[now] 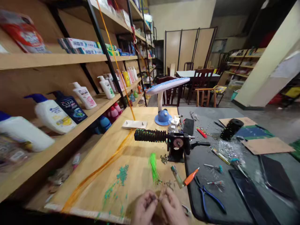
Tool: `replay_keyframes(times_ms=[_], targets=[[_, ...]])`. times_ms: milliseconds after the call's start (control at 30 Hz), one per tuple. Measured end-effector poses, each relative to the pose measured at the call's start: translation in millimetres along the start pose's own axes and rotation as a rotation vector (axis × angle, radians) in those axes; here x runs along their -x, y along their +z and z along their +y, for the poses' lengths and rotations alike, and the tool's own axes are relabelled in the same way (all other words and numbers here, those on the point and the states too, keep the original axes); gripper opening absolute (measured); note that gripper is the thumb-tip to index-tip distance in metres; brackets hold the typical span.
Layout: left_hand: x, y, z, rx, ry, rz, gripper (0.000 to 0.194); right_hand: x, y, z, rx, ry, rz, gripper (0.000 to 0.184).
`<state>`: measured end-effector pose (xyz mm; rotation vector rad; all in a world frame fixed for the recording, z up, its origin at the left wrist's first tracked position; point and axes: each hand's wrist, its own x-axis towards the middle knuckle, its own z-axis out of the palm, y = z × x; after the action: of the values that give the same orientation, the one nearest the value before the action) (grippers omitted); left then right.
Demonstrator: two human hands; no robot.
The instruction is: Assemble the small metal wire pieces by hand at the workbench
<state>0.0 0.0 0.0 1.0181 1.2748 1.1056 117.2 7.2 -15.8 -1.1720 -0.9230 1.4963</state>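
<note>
Near the table's front edge, my left hand (145, 207) and my right hand (171, 205) are close together, fingertips pinched. Whatever they hold is too small and blurred to name. Just beyond them lies a bundle of bright green strands (153, 167), with small metal bits at its near end. More small metal pieces (164, 158) are heaped beside it. Left of my hands, small teal pieces (122, 174) are scattered, some on thin threads. A hand-cranked winder (177, 145) stands behind, its black ribbed spool (150, 135) wrapped with coloured thread.
Orange threads (103, 168) run along the table's left side under a white block (134, 124). A blue lamp (162, 117) stands behind the winder. On the dark mat lie blue-handled pliers (208, 198), an orange-handled tool (191, 177) and a black spool (232, 128). Shelves with bottles (55, 114) border the left.
</note>
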Motion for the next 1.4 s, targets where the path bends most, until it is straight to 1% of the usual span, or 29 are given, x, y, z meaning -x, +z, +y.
replay_keyframes(times_ms=[100, 133, 167, 233, 333, 400, 500, 633, 833, 967, 1033, 1100, 1167, 1233, 1333, 1400], targets=[[0.4, 2.3, 3.8, 0.001, -0.012, 0.025, 0.028, -2.3, -4.4, -8.7, 0.008, -0.03, -0.045, 0.057], [0.6, 2.6, 6.1, -0.002, -0.008, 0.039, 0.029, -3.0, -6.9, -12.4, 0.036, -0.031, -0.077, 0.053], [0.7, 2.4, 9.1, -0.006, 0.0, 0.063, 0.031, -3.5, -9.6, -16.5, 0.074, -0.02, -0.136, 0.048], [1.1, 0.8, 17.2, -0.015, 0.031, 0.112, 0.032, -4.0, -14.9, -25.6, 0.196, -0.01, -0.212, 0.036], [1.2, -4.0, 30.9, -0.019, 0.079, 0.114, 0.03, -3.4, -17.5, -38.3, 0.454, -0.04, -0.244, 0.017], [0.7, -6.6, 38.0, -0.011, 0.087, 0.093, 0.029, -2.7, -15.2, -44.2, 0.601, -0.043, -0.271, 0.014], [-0.8, -7.4, 44.0, 0.027, 0.061, 0.08, 0.029, -2.8, -10.0, -47.9, 0.705, -0.044, -0.297, 0.009], [-1.7, -4.4, 50.8, 0.057, 0.032, 0.05, 0.028, -5.6, -7.3, -46.2, 0.674, -0.047, -0.291, 0.007], [-2.4, -2.6, 60.6, 0.051, 0.043, 0.049, 0.024, -6.2, -10.2, -43.5, 0.538, -0.107, -0.276, 0.026], [-5.4, -3.0, 60.9, 0.065, 0.052, 0.045, 0.023, -3.5, -12.4, -44.9, 0.524, -0.114, -0.293, 0.034], [-5.8, -3.3, 60.6, 0.069, 0.049, 0.036, 0.023, -3.5, -12.9, -45.0, 0.505, -0.134, -0.295, 0.035], [-5.6, -3.3, 60.1, 0.091, 0.04, 0.022, 0.024, -4.5, -13.1, -43.3, 0.477, -0.154, -0.287, 0.032], [-5.7, -2.4, 59.3, 0.166, 0.009, 0.019, 0.026, -5.9, -13.5, -39.8, 0.466, -0.156, -0.282, 0.027], [-7.0, -0.8, 58.6, 0.302, -0.066, 0.027, 0.029, -7.2, -14.7, -35.8, 0.476, -0.159, -0.273, 0.021], [-12.0, 0.7, 59.5, 0.491, -0.18, 0.058, 0.039, -8.2, -18.5, -31.9, 0.507, -0.184, -0.228, 0.018], [-16.8, -1.3, 62.0, 0.532, -0.194, 0.094, 0.045, -8.1, -22.5, -31.5, 0.53, -0.19, -0.233, 0.017]])
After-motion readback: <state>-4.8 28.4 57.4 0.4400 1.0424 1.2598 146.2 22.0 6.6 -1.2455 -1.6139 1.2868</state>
